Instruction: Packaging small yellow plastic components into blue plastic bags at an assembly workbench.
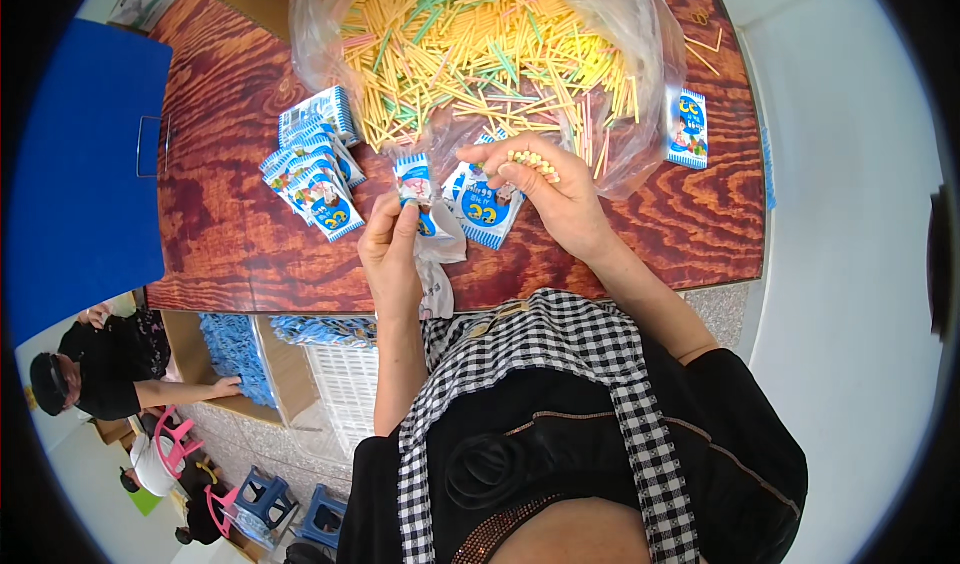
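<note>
My left hand (390, 249) pinches a small blue-and-white packet (413, 177) upright between thumb and fingers. A bundle of thin pale-yellow sticks (534, 163) is gripped in my right hand (562, 202), their cut ends showing together. Beneath and between the hands, more blue-and-white packets (487, 219) lie on the table. A crumpled whitish wrapper (440, 249) hangs below the left hand near the table edge. Just beyond both hands, a clear plastic bag (650, 84) lies spread with a large heap of yellow, green and pink sticks (470, 54).
Overlapping packets (320, 189) lie left on the wood-patterned table (230, 224); another packet (688, 129) lies right. A cardboard box (255, 4) stands at the back left. Below the left edge are a carton of blue packets (238, 349) and a white crate (345, 389), with another person (110, 364) reaching in.
</note>
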The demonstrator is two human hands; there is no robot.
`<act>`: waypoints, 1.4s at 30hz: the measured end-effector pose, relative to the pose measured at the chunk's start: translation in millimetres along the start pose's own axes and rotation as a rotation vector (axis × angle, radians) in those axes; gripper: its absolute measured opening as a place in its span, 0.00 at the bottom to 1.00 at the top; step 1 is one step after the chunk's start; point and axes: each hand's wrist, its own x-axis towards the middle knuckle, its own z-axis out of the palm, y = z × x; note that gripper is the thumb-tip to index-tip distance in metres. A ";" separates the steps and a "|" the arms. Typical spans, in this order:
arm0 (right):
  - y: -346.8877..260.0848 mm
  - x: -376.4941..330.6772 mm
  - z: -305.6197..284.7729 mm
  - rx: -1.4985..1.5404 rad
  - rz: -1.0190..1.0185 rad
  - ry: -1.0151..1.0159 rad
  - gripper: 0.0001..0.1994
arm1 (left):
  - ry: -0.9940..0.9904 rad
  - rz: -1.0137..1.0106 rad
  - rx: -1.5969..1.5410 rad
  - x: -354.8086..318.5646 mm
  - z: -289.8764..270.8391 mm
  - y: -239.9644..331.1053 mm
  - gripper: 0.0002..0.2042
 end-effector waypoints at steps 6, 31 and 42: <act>4.7 0.0 -3.8 0.028 0.006 0.018 0.08 | -0.097 0.150 0.237 -2.2 13.4 11.0 0.08; -13.1 23.9 -3.4 0.529 0.254 -0.055 0.11 | -0.191 0.133 0.201 -2.2 37.0 10.7 0.06; -17.6 24.3 -6.5 0.537 0.098 0.041 0.12 | -0.128 0.158 0.257 -3.0 29.2 10.0 0.04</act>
